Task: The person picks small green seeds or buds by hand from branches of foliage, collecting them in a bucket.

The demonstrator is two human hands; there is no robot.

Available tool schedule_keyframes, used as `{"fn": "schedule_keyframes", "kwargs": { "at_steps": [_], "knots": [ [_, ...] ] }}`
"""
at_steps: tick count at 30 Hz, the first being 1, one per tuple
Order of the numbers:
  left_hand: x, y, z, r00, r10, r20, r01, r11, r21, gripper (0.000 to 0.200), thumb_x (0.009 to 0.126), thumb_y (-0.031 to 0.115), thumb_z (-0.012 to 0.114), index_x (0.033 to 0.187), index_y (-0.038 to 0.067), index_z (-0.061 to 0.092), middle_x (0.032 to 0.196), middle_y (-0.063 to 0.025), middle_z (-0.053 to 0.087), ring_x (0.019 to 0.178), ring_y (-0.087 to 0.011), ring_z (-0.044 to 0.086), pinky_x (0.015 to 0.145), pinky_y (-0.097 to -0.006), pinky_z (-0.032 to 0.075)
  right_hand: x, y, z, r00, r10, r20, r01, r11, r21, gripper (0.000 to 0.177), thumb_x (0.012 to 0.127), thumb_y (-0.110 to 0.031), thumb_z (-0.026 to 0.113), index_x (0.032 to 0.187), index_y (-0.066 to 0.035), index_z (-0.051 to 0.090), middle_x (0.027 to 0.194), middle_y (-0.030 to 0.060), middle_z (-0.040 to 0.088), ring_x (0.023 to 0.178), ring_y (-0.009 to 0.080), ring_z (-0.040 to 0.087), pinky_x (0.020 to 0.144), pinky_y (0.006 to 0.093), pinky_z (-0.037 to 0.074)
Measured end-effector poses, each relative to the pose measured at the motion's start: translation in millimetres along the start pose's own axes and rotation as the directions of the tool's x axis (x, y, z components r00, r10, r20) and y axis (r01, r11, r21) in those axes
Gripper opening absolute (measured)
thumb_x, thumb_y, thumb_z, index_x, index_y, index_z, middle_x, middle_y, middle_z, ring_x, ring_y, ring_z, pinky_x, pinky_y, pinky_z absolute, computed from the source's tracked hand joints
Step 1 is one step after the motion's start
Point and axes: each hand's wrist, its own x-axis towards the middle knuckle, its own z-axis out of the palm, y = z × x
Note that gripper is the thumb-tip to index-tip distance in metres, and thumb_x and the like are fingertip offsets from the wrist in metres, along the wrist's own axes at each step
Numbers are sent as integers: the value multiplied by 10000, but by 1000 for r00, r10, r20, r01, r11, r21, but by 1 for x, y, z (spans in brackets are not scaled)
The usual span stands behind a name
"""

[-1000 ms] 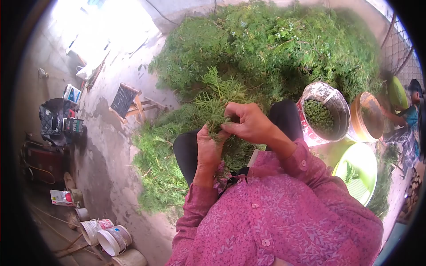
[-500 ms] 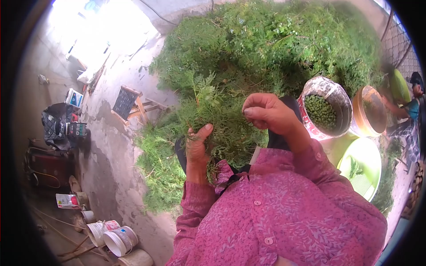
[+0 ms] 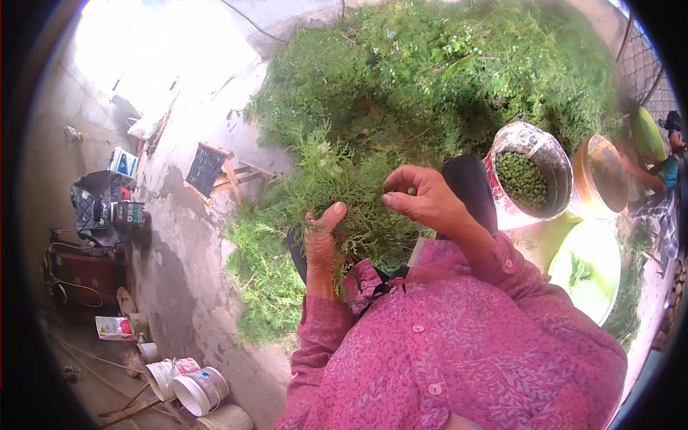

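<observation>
My left hand point(image 3: 322, 236) is closed on a leafy evergreen sprig point(image 3: 337, 172), thumb across its stems; the sprig spreads above my lap. Just right of it, my right hand point(image 3: 423, 201) has its thumb and fingers curled together. A small round green cone point(image 3: 411, 191) shows between those fingers. On my right stands a paint-smeared bucket point(image 3: 499, 204) holding many green cones point(image 3: 522, 179). A large heap of evergreen branches point(image 3: 430, 79) lies in front of me.
Beside the bucket are a second bucket point(image 3: 582, 179) and a bright green basin point(image 3: 609, 276). A person point(image 3: 666, 179) sits at the far right. A small folding stool point(image 3: 209, 172) stands on the left, with white buckets point(image 3: 192, 393) lower down.
My right hand has lowered slightly and turned, and a green cone now shows in its fingers. My left hand keeps hold of the sprig. The whole view has shifted a little.
</observation>
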Motion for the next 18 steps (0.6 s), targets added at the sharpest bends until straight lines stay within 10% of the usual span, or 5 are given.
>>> {"fn": "schedule_keyframes", "kwargs": {
  "at_steps": [5, 16, 18],
  "knots": [
    [-4, 2, 10, 994, 107, 25, -108, 993, 35, 372, 716, 125, 653, 1038, -28, 551, 935, -120, 612, 784, -210, 614, 695, -321, 525, 4, -4, 9, 994, -71, -86, 50, 973, -225, 361, 712, -124, 694, 1021, -14, 543, 731, 12, 576, 655, 68, 519, 573, 226, 432],
    [-7, 2, 14, 994, 103, 45, -108, 987, 120, 357, 747, 124, 635, 1061, -26, 556, 1003, -105, 599, 851, -192, 594, 751, -311, 492, 12, 8, 20, 983, -100, 151, 53, 955, 291, 463, 738, -3, 657, 1158, -22, 464, 954, 58, 598, 852, 84, 531, 709, 231, 457],
    [-5, 3, 12, 992, 112, 52, -118, 984, 130, 359, 747, 125, 636, 1064, -25, 555, 1023, -109, 591, 884, -193, 583, 774, -316, 483, 6, 2, 17, 987, -81, 137, 60, 987, 147, 408, 748, -8, 649, 1124, -18, 489, 937, 53, 602, 841, 76, 528, 708, 234, 456]
  ]
}}
